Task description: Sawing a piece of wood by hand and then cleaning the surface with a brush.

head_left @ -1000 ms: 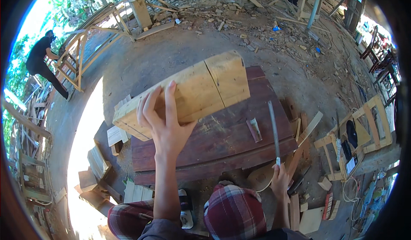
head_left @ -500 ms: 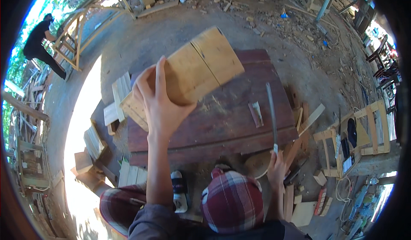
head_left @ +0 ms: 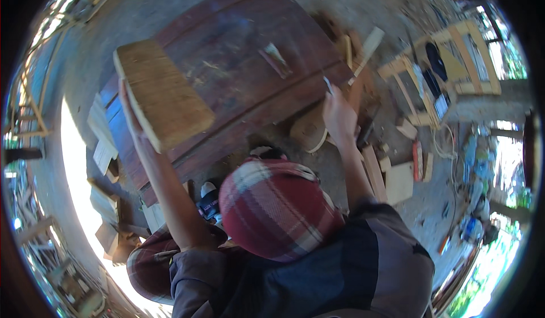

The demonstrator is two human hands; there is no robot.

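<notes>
My left hand grips a thick wooden block by its left edge, above the left part of a low, dark red-brown wooden table. The block is tilted, with a broad brown face showing; most of my fingers are hidden behind it. My right hand is closed around a slim metal tool near the table's right edge. Only a short, pale length of the tool stands out clearly past my fingers, so its exact kind cannot be told. On the table lies a small reddish piece with a whitish end.
Wood shavings are scattered on the tabletop. Offcuts are stacked at the table's left, and boards lean at its right. Further right sits a wooden frame with dark objects on it. My knees, in plaid cloth, are close to the table's near edge.
My left hand has brought the block left and nearer, turning it so another face shows. My right hand has risen in the picture, its tool now looking much shorter. The head view has shifted.
</notes>
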